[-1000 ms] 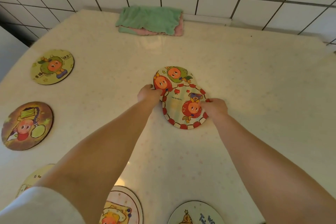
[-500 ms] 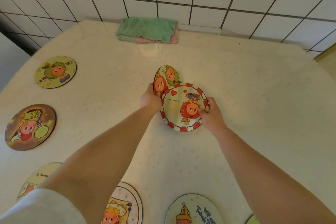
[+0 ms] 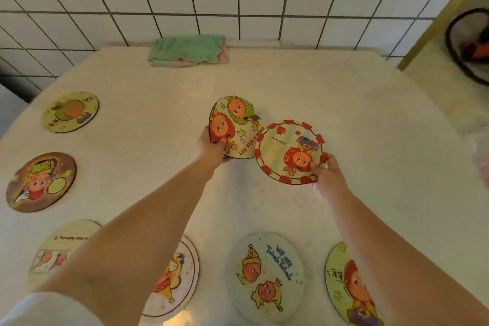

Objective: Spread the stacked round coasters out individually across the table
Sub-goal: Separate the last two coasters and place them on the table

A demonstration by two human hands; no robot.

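Observation:
My left hand (image 3: 211, 147) grips a round coaster with two orange faces and stars (image 3: 236, 124), tilted up above the table's middle. My right hand (image 3: 326, 176) pinches the lower right rim of a red-bordered coaster (image 3: 288, 151), lifted just right of the first and overlapping its edge. Several other coasters lie flat: a green-yellow one (image 3: 70, 111) and a brown one (image 3: 41, 181) at the left, a pale one (image 3: 60, 246) and a pink-rimmed one (image 3: 174, 283) partly under my left arm, a light blue one (image 3: 266, 276), and one (image 3: 344, 283) partly under my right arm.
A folded green and pink cloth (image 3: 189, 50) lies at the back edge against the white tiled wall. The cream table (image 3: 370, 140) has bare surface at the right and back. A dark-rimmed basket (image 3: 468, 42) sits beyond the table's right corner.
The two coasters, stacked together a second ago, have come apart: my right hand has drawn the red-bordered one to the right while my left hand lifted and tilted the other.

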